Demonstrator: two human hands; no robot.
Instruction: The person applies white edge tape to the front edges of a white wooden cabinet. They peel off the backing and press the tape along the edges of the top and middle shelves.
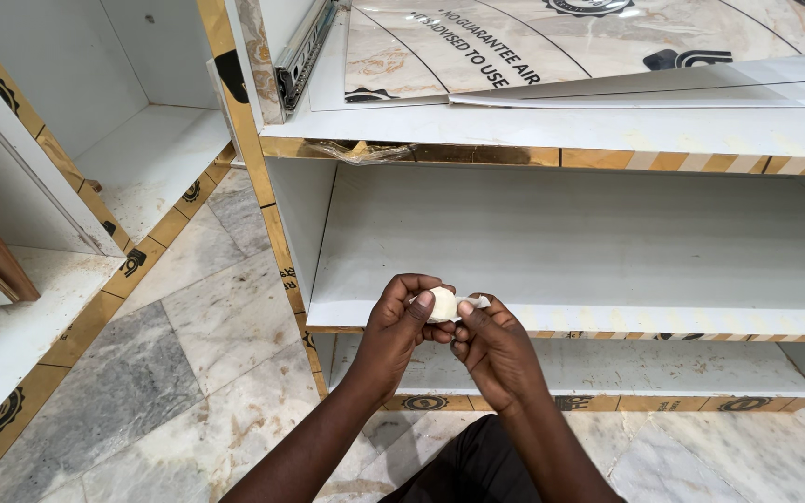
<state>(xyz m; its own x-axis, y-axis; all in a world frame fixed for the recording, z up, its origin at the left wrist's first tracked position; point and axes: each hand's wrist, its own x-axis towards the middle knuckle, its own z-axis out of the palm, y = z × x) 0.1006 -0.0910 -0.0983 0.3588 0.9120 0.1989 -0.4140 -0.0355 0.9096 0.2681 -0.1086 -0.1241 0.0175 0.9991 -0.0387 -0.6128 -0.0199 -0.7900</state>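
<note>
Both hands meet in front of a white cabinet shelf (589,279). My left hand (401,326) grips a small cream-white lump (443,304), like putty or a roll of tape, between thumb and fingers. My right hand (493,349) pinches a thin white strip at the lump's right side. The hands touch each other at the fingertips, just in front of the shelf's front edge.
The white cabinet (291,224) has gold-striped edge banding and a lower shelf (663,368). A metal drawer slide (302,47) and marble-patterned laminate sheets (533,47) lie on top. Another white cabinet (142,158) stands at the left. The floor (170,373) is grey-white marble.
</note>
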